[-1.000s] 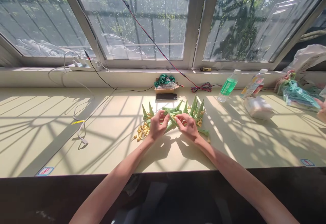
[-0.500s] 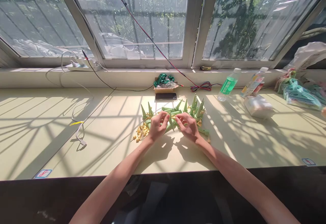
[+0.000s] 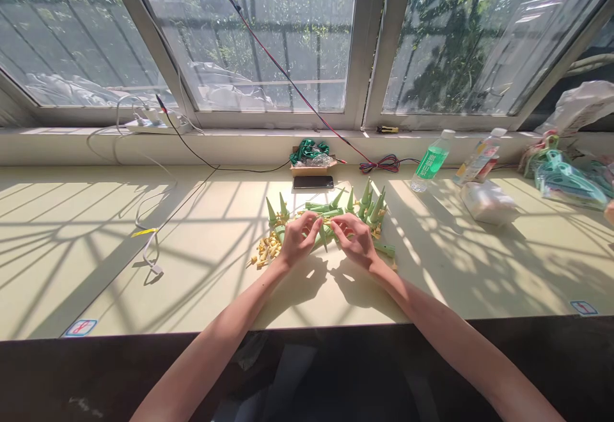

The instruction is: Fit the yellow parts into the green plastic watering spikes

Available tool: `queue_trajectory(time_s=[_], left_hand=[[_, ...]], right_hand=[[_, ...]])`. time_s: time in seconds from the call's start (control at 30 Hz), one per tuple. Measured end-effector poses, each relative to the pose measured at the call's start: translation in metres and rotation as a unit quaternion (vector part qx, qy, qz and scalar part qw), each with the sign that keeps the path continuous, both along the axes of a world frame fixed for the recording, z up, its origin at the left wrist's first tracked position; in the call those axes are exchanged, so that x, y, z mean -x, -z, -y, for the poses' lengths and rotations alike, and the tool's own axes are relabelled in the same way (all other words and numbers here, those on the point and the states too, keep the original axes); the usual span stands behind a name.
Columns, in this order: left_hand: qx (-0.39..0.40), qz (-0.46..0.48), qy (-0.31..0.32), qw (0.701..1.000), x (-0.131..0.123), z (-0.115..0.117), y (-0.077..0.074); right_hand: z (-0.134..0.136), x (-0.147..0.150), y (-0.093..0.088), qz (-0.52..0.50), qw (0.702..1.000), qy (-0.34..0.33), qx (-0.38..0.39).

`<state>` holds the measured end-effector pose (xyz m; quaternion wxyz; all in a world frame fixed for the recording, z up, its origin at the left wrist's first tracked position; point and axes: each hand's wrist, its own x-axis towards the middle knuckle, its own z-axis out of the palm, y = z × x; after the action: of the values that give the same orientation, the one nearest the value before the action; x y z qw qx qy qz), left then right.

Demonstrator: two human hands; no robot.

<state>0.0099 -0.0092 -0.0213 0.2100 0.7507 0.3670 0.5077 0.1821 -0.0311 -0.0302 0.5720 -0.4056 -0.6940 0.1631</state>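
Note:
My left hand [image 3: 300, 238] is closed in a pinch on a green cone [image 3: 323, 240], which hangs point down between my hands. Close on its right, my right hand [image 3: 354, 236] pinches a small yellow piece [image 3: 330, 222], partly hidden by the fingers. Green cones [image 3: 375, 208] stand upright behind and to the right of my hands, and two more rise at the left. Green tubes [image 3: 316, 207] lie among them. Small yellow pieces [image 3: 265, 250] are heaped to the left of my left hand.
Behind the pieces lie a black phone [image 3: 313, 182] and a small cardboard box [image 3: 311, 169] with green material. A green-labelled bottle [image 3: 432, 161], another bottle [image 3: 481, 156], a white packet [image 3: 489, 203] and plastic hangers [image 3: 568, 179] are at the right. A white cable [image 3: 154, 249] lies left.
The green cone between my hands has tilted slightly, its tip now a little further left. My hands have otherwise hardly moved.

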Motion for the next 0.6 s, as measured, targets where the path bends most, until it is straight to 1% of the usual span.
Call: queue_trajectory(time_s=[0.4, 0.6], left_hand=[[-0.011, -0.008, 0.011, 1.000, 0.0006, -0.0002, 0.0032], [-0.034, -0.036, 0.006, 0.999, 0.0012, 0.0011, 0.0037]], right_hand=[[-0.0027, -0.0003, 0.0032, -0.005, 1.000, -0.015, 0.009], [-0.0053, -0.0013, 0.0068, -0.012, 0.999, -0.006, 0.031]])
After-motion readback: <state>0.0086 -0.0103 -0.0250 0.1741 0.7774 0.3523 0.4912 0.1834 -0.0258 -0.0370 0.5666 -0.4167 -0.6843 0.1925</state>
